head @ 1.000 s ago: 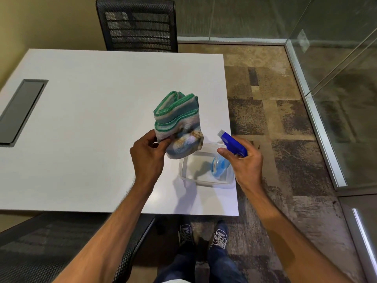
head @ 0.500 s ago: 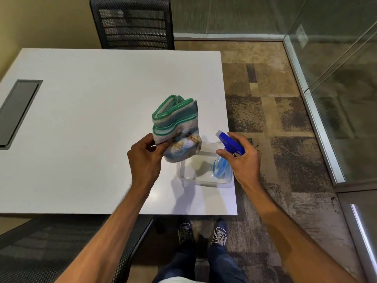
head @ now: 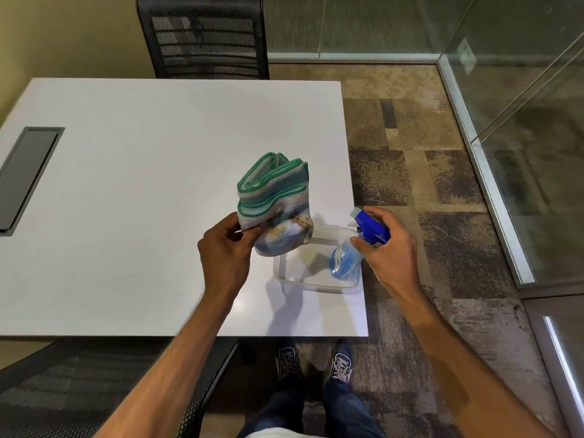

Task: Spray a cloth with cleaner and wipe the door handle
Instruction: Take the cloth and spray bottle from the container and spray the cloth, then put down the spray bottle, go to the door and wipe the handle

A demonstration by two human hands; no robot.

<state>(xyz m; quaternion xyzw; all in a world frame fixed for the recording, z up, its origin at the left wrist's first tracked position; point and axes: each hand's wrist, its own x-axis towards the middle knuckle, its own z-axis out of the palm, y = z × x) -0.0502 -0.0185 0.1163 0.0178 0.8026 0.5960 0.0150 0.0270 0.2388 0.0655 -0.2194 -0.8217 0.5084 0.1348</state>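
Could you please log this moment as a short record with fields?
left hand: pinches a folded cloth, raised over the table
cloth: green-edged, with brown stains
right hand: grips a blue spray bottle, nozzle towards the cloth
tub: clear, near the table's corner, under the bottle
door handle: not in view
chairs: one at the far side

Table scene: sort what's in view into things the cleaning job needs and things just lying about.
Needed:
- cloth, in left hand
- spray bottle, in right hand

Lying about:
- clear tub
- white table
- mesh chair

No door handle visible.
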